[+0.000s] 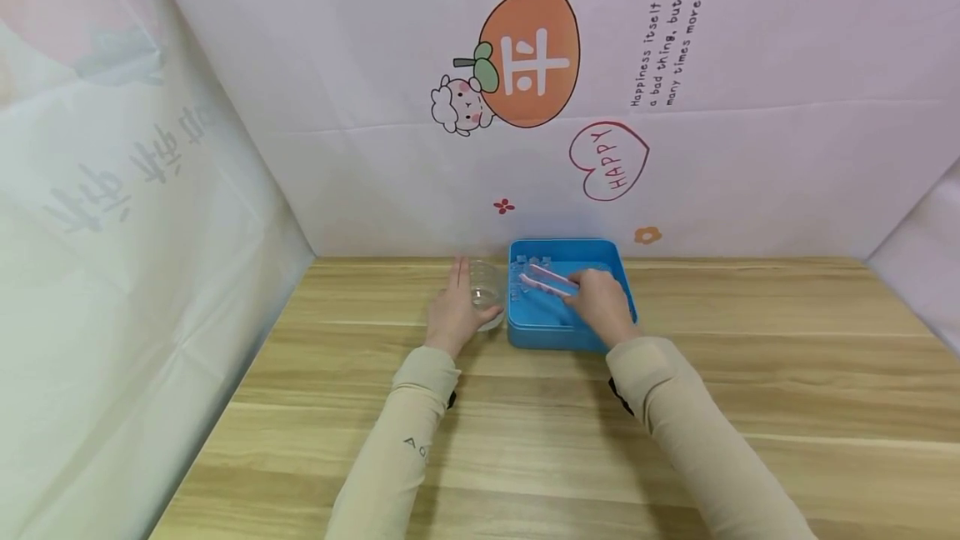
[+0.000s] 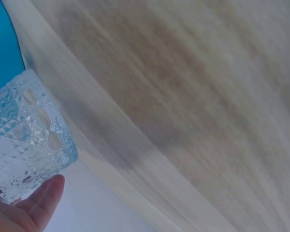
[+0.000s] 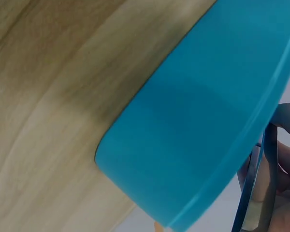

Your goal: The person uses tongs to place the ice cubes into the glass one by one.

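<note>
A clear cut-glass tumbler (image 1: 487, 280) stands on the table, just left of a blue box (image 1: 566, 337). My left hand (image 1: 452, 311) grips it from the left, thumb at its near side and fingers along the far side. The left wrist view shows the faceted tumbler (image 2: 31, 130) with fingertips (image 2: 50, 195) against it. Over the box, my right hand (image 1: 600, 300) holds pink tongs (image 1: 553, 275). Their tips point left, at several small clear cubes (image 1: 522, 260) lying along the box's left side. The right wrist view shows the tongs (image 3: 269, 179) beyond the box's rim.
A wooden table (image 1: 525, 440) carries everything. Close behind the box and tumbler hangs a white printed backdrop (image 1: 375, 182), and another white sheet (image 1: 150, 273) hangs at the left. The box's raised wall (image 3: 183, 125) stands beside the right wrist.
</note>
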Action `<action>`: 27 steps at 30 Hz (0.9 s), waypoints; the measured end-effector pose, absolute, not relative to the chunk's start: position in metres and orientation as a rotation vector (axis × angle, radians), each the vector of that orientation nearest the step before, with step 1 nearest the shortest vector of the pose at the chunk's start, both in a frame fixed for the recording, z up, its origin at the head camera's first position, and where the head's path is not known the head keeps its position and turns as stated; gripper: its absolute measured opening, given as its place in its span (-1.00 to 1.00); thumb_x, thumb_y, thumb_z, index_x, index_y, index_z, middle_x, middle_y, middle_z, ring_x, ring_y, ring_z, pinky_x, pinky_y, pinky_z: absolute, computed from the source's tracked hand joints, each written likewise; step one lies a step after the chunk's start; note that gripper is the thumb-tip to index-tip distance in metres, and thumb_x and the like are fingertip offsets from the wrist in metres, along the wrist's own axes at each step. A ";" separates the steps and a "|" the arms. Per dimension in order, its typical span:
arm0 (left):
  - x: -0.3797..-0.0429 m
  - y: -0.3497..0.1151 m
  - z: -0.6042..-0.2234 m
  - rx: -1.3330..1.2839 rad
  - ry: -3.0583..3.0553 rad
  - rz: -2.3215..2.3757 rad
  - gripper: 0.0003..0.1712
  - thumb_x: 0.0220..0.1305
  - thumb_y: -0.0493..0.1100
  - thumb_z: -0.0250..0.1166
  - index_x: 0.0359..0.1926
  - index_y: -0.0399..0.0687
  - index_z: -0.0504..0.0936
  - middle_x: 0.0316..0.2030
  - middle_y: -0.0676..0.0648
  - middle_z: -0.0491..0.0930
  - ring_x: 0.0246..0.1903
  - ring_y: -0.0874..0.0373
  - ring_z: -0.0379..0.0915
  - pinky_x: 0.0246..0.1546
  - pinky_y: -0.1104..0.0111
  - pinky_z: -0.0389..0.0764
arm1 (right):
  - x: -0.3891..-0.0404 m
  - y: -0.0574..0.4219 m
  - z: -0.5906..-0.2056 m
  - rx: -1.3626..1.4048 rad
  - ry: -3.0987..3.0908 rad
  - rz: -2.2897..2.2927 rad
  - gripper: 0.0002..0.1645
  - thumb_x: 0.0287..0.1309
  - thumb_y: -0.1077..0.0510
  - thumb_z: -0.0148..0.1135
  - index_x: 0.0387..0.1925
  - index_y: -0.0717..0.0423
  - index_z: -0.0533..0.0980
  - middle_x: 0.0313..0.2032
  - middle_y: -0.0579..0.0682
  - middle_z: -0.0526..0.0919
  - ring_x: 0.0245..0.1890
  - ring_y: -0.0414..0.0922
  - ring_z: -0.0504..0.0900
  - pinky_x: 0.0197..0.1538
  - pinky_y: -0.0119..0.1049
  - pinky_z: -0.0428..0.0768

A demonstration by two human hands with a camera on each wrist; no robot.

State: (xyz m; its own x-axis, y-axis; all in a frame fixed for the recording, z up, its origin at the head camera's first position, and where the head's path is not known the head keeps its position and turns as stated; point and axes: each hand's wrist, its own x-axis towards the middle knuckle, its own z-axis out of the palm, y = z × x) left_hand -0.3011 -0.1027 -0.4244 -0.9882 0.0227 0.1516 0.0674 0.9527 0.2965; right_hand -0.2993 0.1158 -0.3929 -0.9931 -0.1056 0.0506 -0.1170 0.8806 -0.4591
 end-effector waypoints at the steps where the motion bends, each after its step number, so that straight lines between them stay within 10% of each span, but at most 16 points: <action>1: -0.301 -0.103 -0.425 -0.068 -2.960 -0.455 0.20 0.00 0.33 0.37 0.47 -0.14 0.01 0.48 -0.11 0.07 -0.20 -0.07 0.62 -0.47 0.27 0.56 | -0.300 0.115 -0.394 0.173 -3.031 0.737 -0.56 0.18 0.19 0.26 0.06 0.34 0.54 0.01 0.30 0.63 -0.11 0.13 0.66 -0.03 0.00 0.64; 27: -0.301 -0.105 -0.426 -0.071 -2.966 -0.471 0.20 0.00 0.35 0.35 0.48 -0.11 0.00 0.48 -0.08 0.05 -0.03 -0.15 0.58 -0.30 0.15 0.64 | -0.303 0.102 -0.407 0.090 -3.066 0.672 -0.56 0.16 0.20 0.28 0.06 0.31 0.55 -0.01 0.28 0.65 -0.13 0.14 0.66 -0.09 -0.01 0.66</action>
